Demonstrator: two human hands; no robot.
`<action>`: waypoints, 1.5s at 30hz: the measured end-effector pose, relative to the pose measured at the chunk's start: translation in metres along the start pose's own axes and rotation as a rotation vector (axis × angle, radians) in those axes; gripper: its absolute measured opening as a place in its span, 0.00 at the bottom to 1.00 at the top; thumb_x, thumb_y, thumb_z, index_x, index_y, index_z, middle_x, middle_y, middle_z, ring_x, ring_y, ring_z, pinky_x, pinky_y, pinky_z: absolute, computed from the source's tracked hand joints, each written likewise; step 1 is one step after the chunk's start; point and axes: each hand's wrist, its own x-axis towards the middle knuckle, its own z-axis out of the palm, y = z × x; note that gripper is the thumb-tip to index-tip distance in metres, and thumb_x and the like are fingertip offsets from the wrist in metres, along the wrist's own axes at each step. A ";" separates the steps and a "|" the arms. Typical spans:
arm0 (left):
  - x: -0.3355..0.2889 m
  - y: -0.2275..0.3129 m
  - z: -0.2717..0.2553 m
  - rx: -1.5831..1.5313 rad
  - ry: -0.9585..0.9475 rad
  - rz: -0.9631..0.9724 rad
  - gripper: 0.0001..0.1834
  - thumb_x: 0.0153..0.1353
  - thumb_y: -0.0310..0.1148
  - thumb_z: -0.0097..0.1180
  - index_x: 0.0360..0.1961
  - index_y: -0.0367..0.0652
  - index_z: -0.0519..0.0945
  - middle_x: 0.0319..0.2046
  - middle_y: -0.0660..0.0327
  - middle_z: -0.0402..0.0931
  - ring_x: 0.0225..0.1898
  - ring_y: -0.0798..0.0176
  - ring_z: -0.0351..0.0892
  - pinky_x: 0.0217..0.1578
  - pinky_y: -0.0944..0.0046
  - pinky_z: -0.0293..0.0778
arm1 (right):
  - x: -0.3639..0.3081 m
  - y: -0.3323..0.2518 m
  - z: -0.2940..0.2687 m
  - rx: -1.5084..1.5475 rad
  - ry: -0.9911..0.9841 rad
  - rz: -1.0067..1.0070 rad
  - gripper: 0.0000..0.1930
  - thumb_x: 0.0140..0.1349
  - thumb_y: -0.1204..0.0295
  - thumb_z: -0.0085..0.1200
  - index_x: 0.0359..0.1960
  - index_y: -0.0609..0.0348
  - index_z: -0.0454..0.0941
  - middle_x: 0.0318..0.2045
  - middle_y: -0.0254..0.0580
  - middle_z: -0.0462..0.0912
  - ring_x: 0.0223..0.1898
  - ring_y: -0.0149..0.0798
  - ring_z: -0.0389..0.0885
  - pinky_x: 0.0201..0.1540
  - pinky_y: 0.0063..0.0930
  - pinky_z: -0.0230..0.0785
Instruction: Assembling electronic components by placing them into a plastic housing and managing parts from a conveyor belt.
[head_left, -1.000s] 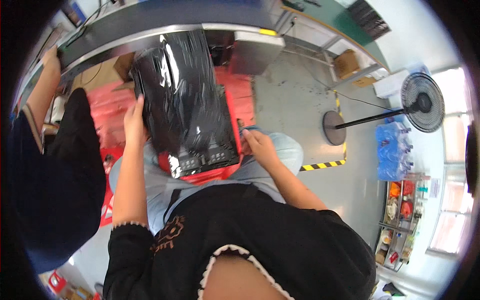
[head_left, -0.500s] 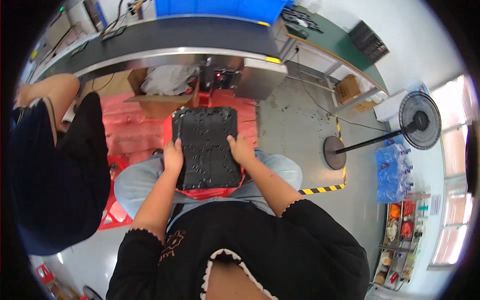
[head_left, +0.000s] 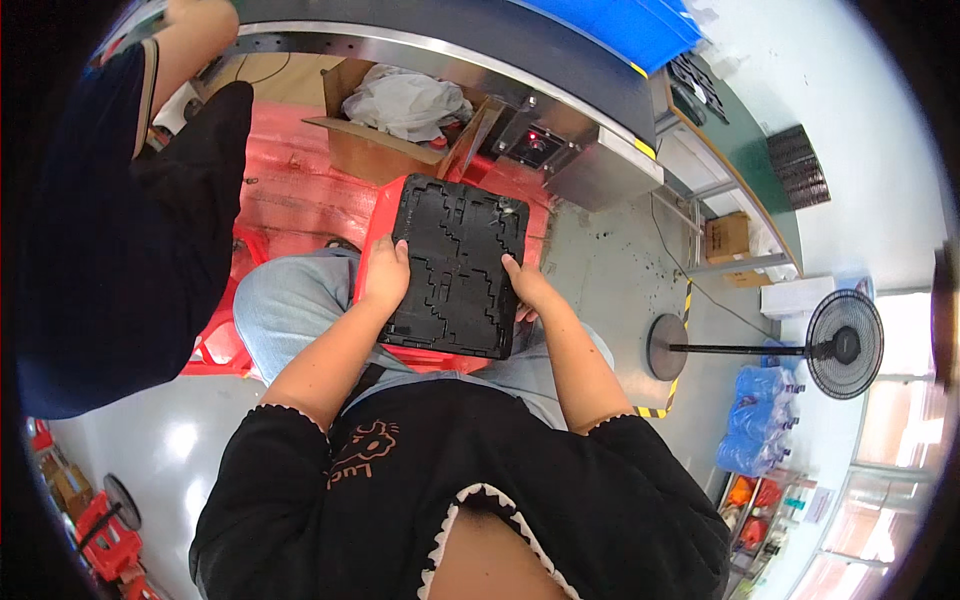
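A flat black rectangular plastic panel point(head_left: 458, 272) with zigzag raised lines lies over my lap, slightly tilted. Under and around it shows a red plastic stool or bin point(head_left: 375, 222), mostly hidden by the panel. Its left edge is gripped by my left hand point(head_left: 387, 272), thumb on top and fingers out of sight beneath. On the opposite edge my right hand point(head_left: 530, 287) holds it likewise, thumb on the upper face and some fingertips below.
Ahead runs a dark conveyor point(head_left: 440, 50) with a metal edge. An open cardboard box point(head_left: 375, 150) with white plastic bags stands beneath it. A co-worker's dark-clothed leg point(head_left: 190, 190) is close at left. A standing fan point(head_left: 843, 345) and blue water jugs point(head_left: 760, 415) are at right.
The whole view has swung, so the surroundings sit differently. The panel's upper face now shows zigzag lines instead of scattered small marks. Both hands still hold its side edges.
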 end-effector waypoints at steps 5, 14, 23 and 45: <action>-0.004 0.003 0.006 0.086 0.102 -0.035 0.21 0.63 0.35 0.46 0.51 0.29 0.69 0.44 0.39 0.71 0.47 0.38 0.70 0.49 0.49 0.67 | 0.007 -0.008 -0.004 -0.058 0.003 -0.022 0.42 0.60 0.36 0.29 0.47 0.72 0.70 0.29 0.62 0.80 0.20 0.55 0.81 0.21 0.46 0.73; -0.014 0.009 0.005 -0.001 0.103 -0.082 0.23 0.63 0.37 0.46 0.55 0.33 0.66 0.49 0.44 0.68 0.51 0.41 0.67 0.52 0.48 0.64 | -0.070 -0.115 -0.087 -0.492 -0.045 -0.185 0.33 0.57 0.39 0.45 0.29 0.65 0.76 0.19 0.45 0.80 0.17 0.37 0.80 0.19 0.27 0.70; -0.014 0.013 -0.004 -0.173 0.051 -0.167 0.23 0.62 0.35 0.48 0.55 0.33 0.65 0.50 0.44 0.67 0.53 0.43 0.65 0.56 0.51 0.61 | -0.048 -0.336 -0.200 -0.363 0.735 -1.091 0.18 0.50 0.66 0.63 0.41 0.64 0.78 0.39 0.47 0.81 0.42 0.39 0.79 0.45 0.29 0.70; 0.305 0.234 -0.121 -0.041 0.185 0.295 0.51 0.49 0.60 0.59 0.62 0.30 0.57 0.60 0.36 0.56 0.65 0.39 0.52 0.61 0.40 0.49 | -0.098 -0.175 -0.101 0.160 0.365 -0.811 0.14 0.51 0.65 0.65 0.23 0.66 0.78 0.17 0.31 0.76 0.21 0.19 0.69 0.23 0.20 0.61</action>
